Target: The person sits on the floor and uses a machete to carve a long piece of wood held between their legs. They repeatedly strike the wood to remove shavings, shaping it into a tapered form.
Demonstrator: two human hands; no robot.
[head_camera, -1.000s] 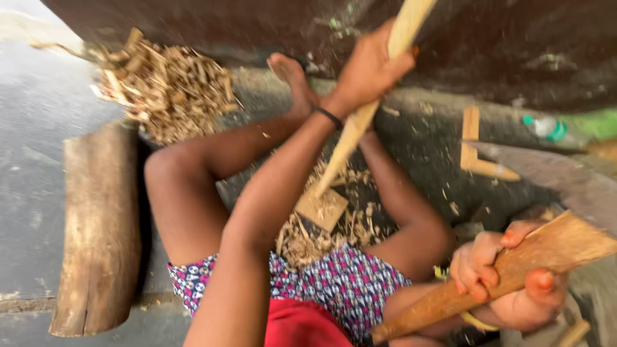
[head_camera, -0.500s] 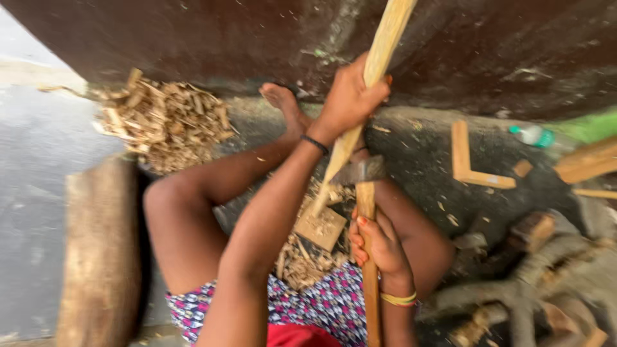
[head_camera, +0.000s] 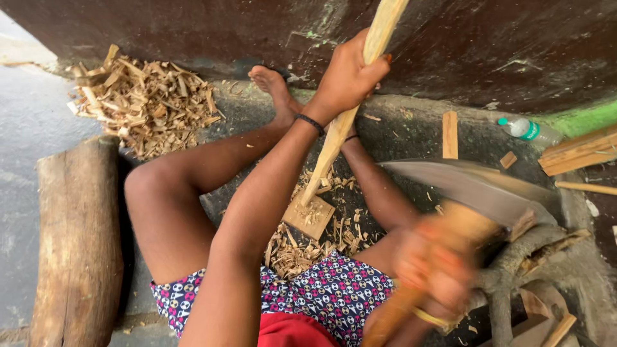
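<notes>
Bent bare legs (head_camera: 173, 193) flank the small square wooden block (head_camera: 310, 216), the dark wall (head_camera: 482, 45) closes behind, and a thick brown log (head_camera: 77, 238) blocks the left; grey floor (head_camera: 26, 128) beyond lies open

Pale wood stick (head_camera: 350, 122); navy patterned shorts (head_camera: 321, 289); red shirt (head_camera: 289, 331); green-capped bottle (head_camera: 530, 130).

Soft, even daylight lit the scene, brightest on the grey floor at the left; shadows were faint; the dark wall (head_camera: 488, 45) showed no glare; the right hand (head_camera: 432, 270) and blade (head_camera: 469, 186) were motion-blurred; the left hand (head_camera: 347, 77) stayed sharp.
</notes>
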